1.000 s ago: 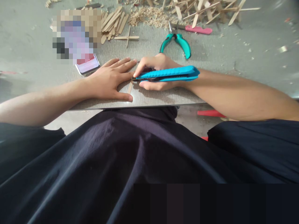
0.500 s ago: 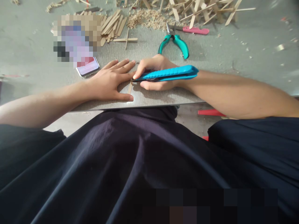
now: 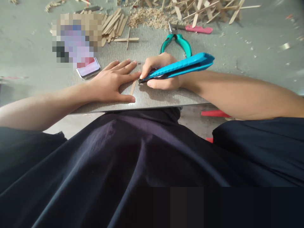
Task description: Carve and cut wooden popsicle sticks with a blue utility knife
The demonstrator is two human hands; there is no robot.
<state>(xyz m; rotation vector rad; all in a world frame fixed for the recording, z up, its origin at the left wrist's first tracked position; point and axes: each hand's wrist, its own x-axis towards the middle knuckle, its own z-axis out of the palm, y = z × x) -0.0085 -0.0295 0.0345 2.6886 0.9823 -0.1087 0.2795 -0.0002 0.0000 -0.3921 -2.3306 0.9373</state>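
Flat on the table near its front edge lies my left hand (image 3: 114, 80), fingers and thumb spread. A narrow wooden craft stick (image 3: 133, 87) shows between its index finger and thumb; its upper end is under or beside the index fingertip. My right hand (image 3: 163, 71) is closed around a blue utility knife (image 3: 182, 66), held slanted like a pen. The knife's dark tip points left, just right of the stick; whether it touches cannot be made out. Two craft sticks crossed together (image 3: 128, 40) lie beyond my left fingers.
Teal-handled pliers (image 3: 184, 44) and a pink-handled knife (image 3: 199, 29) lie beyond my right hand. A phone (image 3: 89, 69), partly blurred out, is left of my left hand. Farther back are loose craft sticks (image 3: 116, 23), wood shavings (image 3: 150, 19) and a heap of crossed sticks (image 3: 204, 9).
My right hand has drawn the knife slightly right, away from the stick, and its rear end has risen. My left hand stays in place.
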